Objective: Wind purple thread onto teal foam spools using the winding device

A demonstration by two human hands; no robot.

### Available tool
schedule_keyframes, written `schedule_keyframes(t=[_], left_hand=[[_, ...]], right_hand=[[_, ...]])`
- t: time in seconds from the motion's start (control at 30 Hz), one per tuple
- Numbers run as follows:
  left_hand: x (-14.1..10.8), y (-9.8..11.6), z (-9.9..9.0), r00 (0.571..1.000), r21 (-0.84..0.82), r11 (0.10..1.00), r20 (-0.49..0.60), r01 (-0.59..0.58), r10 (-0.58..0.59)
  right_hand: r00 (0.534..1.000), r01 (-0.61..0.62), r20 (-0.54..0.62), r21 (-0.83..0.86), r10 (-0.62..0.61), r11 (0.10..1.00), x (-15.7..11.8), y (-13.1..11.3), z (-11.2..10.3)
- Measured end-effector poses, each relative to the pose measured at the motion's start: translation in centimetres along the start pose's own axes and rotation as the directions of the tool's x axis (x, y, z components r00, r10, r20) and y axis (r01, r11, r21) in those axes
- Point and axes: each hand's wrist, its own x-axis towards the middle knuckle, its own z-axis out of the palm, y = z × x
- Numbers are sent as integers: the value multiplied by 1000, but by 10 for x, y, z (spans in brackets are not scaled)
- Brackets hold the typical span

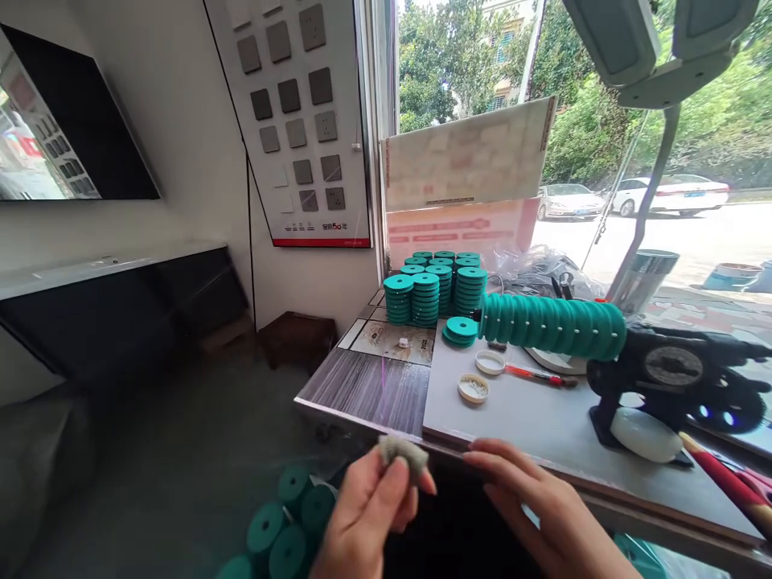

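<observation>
My left hand (377, 503) pinches a small crumpled grey-green wad (403, 452), like cloth or sponge, in front of the table edge. My right hand (536, 498) has its fingers stretched out at the table's front edge, holding nothing. Above it, a row of green grooved discs (552, 325) sits on the spindle of a black machine (669, 366), with small white dots along the row. Two loose green discs (461, 328) lie stacked by the spindle's end. On the board are a shallow round dish (474, 388) with tiny pale bits, a white ring-like lid (490, 363) and a red-handled brush (536, 375).
Several stacks of green discs (425, 297) stand at the back of the table (362, 394). More green discs (289, 523) are low at the left. A white rounded object (646, 435) lies under the machine, scissors (753, 482) at far right. A lamp (660, 153) rises beside the window.
</observation>
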Motion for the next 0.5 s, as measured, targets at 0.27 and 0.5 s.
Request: schedule_keyframes(t=[0.27, 0.5], left_hand=[[42, -53, 27, 968, 169, 985, 249, -35, -8], [38, -54, 34, 980, 470, 870, 189, -147, 63]], right_hand=[[978, -78, -150, 374, 143, 924, 28, -29, -5], [951, -153, -157, 509, 266, 847, 32, -22, 9]])
